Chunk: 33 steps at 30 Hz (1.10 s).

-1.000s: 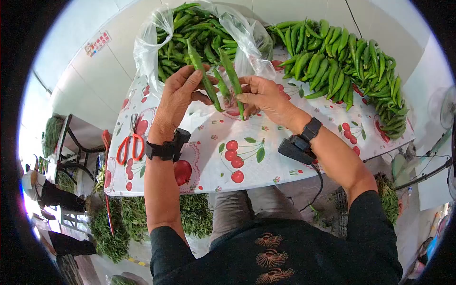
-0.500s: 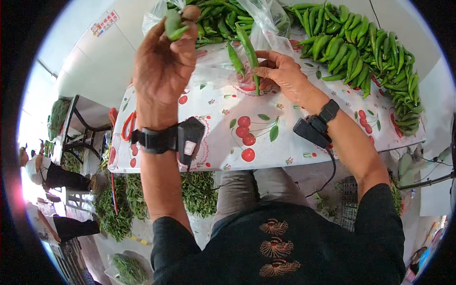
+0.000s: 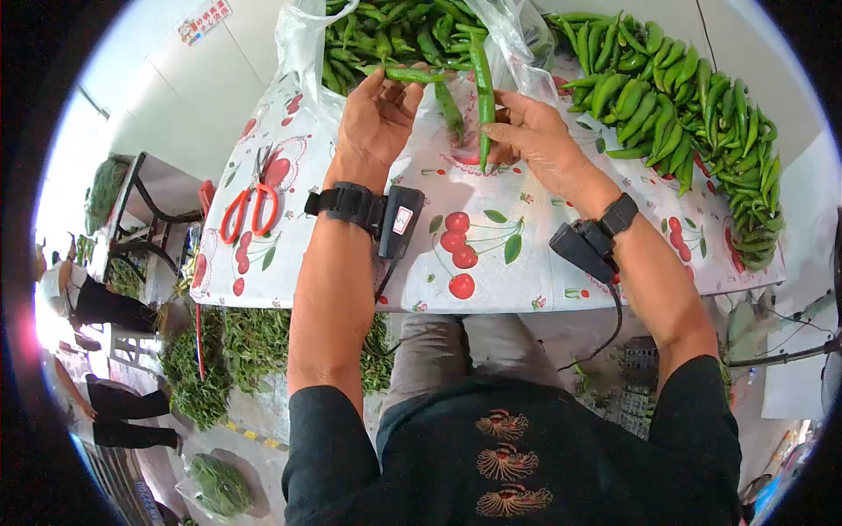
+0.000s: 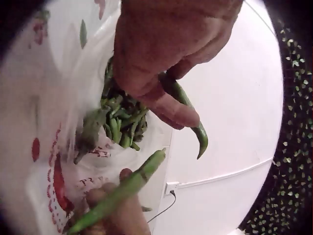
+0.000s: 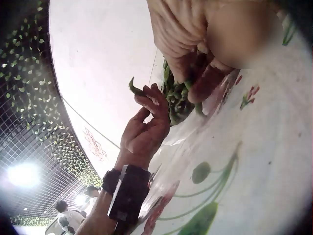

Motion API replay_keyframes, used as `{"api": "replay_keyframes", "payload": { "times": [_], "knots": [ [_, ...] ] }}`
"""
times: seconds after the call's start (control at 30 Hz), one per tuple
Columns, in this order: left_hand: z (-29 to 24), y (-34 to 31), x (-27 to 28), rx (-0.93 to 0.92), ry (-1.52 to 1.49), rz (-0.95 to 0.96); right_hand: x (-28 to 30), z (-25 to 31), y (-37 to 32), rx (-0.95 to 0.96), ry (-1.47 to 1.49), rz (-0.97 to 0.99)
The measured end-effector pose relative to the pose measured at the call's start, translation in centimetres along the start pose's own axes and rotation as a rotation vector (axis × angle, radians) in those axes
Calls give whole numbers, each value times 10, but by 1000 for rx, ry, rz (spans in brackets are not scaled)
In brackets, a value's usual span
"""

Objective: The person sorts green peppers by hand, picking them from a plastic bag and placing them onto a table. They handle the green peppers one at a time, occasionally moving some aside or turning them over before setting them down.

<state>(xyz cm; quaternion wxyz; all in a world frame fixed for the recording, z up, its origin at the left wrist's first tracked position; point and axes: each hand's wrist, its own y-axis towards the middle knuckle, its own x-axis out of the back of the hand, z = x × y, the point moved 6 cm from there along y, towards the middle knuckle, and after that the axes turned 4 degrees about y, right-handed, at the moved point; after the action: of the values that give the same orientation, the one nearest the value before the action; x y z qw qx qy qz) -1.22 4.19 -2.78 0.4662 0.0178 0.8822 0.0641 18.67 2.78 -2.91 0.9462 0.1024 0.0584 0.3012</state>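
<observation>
My left hand (image 3: pixel 375 127) pinches a green chili pepper (image 3: pixel 414 76) between thumb and fingers, lying nearly level before the bag's opening. In the left wrist view, this pepper's curved tip (image 4: pixel 202 142) sticks out past the fingers. Opposite it, my right hand (image 3: pixel 539 140) holds a long chili pepper (image 3: pixel 483 88) upright by its lower part. Another chili pepper (image 3: pixel 449 114) stands between the two hands, near the right fingers. Behind them is a clear plastic bag (image 3: pixel 303 53) full of loose peppers (image 3: pixel 395 35).
Rows of laid-out chili peppers (image 3: pixel 649 105) curve along the table's right side. Red-handled scissors (image 3: pixel 260 206) lie left of my left wrist on the cherry-print tablecloth (image 3: pixel 491 285). Bundled greens (image 3: pixel 254 351) sit below the table edge; people (image 3: pixel 114 399) are at far left.
My left hand rose up and left toward the camera with a pepper, then came back down before the bag, the pepper now level. My right hand keeps its pepper upright.
</observation>
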Motion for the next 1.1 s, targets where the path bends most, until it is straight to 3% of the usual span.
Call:
{"api": "replay_keyframes", "payload": {
  "times": [0.23, 0.43, 0.6, 0.7, 0.83, 0.93, 1.1],
  "knots": [
    [1, -8, 3, -64, 205, -141, 4, -5, 3, 1, 24, -31],
    [4, -10, -2, -7, 231, -48, 3, -2, -2, -47, -28, -42],
    [5, -11, 6, -23, 264, -140, 2, -3, 1, -57, -43, -75],
    [10, -15, 6, 15, 433, -226, 4, 5, -1, 45, -73, -43],
    [17, -13, 13, 84, 609, -183, 9, 11, -4, 62, -9, -89],
    [16, -16, 7, 45, 662, -165, 15, 27, -3, 142, 142, -226],
    [19, -15, 6, 49, 632, -154, 38, 77, -30, 229, 9, -255]
  ]
}}
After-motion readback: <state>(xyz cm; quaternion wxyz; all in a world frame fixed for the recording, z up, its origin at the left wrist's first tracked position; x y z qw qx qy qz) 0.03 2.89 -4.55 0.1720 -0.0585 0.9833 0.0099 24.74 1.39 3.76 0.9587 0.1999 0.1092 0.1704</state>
